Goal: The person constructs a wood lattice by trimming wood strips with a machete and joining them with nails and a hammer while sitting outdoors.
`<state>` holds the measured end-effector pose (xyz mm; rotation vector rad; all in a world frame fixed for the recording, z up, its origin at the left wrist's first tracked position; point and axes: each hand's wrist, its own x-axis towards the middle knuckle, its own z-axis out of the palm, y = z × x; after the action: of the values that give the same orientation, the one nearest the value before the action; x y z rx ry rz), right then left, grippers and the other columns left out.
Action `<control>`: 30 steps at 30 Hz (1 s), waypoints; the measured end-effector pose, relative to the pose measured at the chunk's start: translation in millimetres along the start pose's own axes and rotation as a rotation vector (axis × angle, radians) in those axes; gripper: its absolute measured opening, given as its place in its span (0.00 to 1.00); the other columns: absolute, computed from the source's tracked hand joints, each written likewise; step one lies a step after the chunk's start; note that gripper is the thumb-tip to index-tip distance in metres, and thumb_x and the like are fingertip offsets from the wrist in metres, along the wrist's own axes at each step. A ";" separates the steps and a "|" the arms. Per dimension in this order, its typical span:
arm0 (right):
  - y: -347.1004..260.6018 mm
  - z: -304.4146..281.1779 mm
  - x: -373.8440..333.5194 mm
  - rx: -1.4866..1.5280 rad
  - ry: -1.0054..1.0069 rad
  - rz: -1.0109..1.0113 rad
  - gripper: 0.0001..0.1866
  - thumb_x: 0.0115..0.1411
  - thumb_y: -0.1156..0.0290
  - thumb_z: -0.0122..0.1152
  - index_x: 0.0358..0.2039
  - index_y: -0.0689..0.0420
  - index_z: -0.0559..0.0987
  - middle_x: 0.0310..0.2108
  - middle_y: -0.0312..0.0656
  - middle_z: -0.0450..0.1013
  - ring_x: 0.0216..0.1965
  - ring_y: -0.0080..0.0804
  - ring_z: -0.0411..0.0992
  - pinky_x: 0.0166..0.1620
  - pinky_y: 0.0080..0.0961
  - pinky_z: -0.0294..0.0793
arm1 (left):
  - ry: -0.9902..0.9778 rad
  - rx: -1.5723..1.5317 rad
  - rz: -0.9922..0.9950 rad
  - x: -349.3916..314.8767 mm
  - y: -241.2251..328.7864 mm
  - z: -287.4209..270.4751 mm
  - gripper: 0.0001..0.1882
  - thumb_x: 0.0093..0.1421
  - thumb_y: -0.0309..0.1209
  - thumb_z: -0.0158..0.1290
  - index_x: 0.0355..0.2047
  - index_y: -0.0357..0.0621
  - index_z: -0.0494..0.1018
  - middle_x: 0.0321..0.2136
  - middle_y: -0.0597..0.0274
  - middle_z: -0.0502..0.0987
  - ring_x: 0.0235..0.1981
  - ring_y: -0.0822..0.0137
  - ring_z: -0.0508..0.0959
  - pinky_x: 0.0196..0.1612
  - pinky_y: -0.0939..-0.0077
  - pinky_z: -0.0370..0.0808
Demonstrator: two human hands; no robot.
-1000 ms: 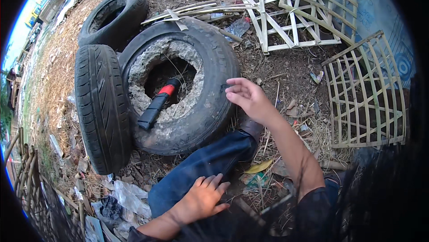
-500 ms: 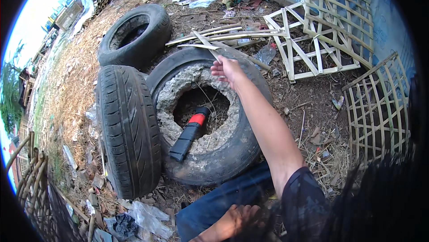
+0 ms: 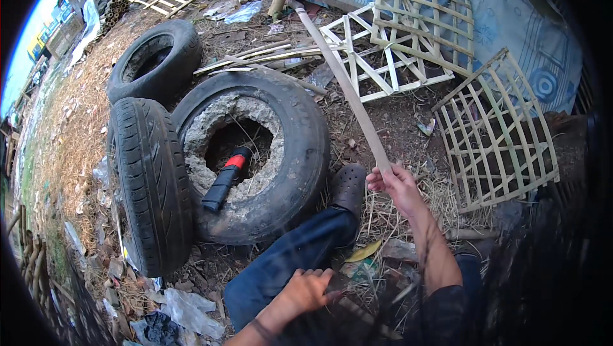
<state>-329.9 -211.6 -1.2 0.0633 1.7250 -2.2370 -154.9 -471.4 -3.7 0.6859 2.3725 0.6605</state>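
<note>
My right hand [image 3: 397, 188] grips the near end of a long, flat bamboo strip [image 3: 345, 84]. The strip slants up and away to the left, its far end near a wooden post. My left hand [image 3: 308, 290] lies on my bent leg, holding nothing, with its fingers loosely apart. Ahead of my legs a tire [image 3: 306, 154] lies flat, its inside ringed with rough concrete [image 3: 262, 177] around a dark hole. Across that concrete and the hole rests a black object with a red band [image 3: 223, 181], shaped like a tool handle or sheath.
A second tire [image 3: 153, 186] stands upright at the left; a third tire [image 3: 185, 46] lies behind. Loose bamboo strips [image 3: 281, 55] lie past the flat tire. Woven bamboo lattice panels [image 3: 498, 135] and a blue patterned sheet [image 3: 511, 27] are at the right. Plastic scraps [image 3: 191, 311] litter the ground.
My right hand has drawn back from the strips beyond the tire toward my right knee, bringing the long bamboo strip. The view has shifted right. My left hand still rests on my leg.
</note>
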 end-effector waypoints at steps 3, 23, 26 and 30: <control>14.4 -24.5 -107.1 -0.092 0.011 0.089 0.14 0.65 0.69 0.51 0.46 0.65 0.74 0.39 0.43 0.76 0.39 0.28 0.75 0.46 0.25 0.73 | 0.014 0.057 0.008 6.9 12.2 1.5 0.27 0.58 0.52 0.50 0.48 0.43 0.66 0.38 0.53 0.77 0.42 0.52 0.77 0.46 0.57 0.69; 49.8 -13.2 -348.4 0.039 0.186 -0.077 0.17 0.56 0.59 0.64 0.35 0.62 0.81 0.25 0.36 0.77 0.30 0.17 0.71 0.36 0.20 0.70 | 0.201 0.186 0.618 35.5 170.8 14.0 0.50 0.36 0.41 0.70 0.58 0.44 0.57 0.57 0.48 0.64 0.62 0.46 0.61 0.64 0.44 0.50; 50.0 -15.9 -357.3 0.163 0.229 -0.092 0.16 0.56 0.61 0.64 0.36 0.63 0.81 0.28 0.38 0.78 0.34 0.19 0.74 0.40 0.21 0.72 | 0.193 0.158 0.695 43.8 183.6 8.8 0.50 0.37 0.42 0.70 0.59 0.46 0.57 0.58 0.47 0.63 0.62 0.45 0.61 0.64 0.41 0.50; 48.3 -18.2 -358.5 0.174 0.255 -0.034 0.15 0.56 0.67 0.64 0.39 0.65 0.80 0.34 0.41 0.78 0.39 0.24 0.76 0.44 0.21 0.73 | 0.428 0.231 0.560 28.1 164.2 -49.7 0.39 0.45 0.35 0.67 0.56 0.42 0.62 0.53 0.47 0.69 0.57 0.47 0.68 0.63 0.47 0.54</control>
<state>20.9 -126.6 29.1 0.3767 1.6557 -2.4900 -154.9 -346.6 117.3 1.4686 2.6814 0.8339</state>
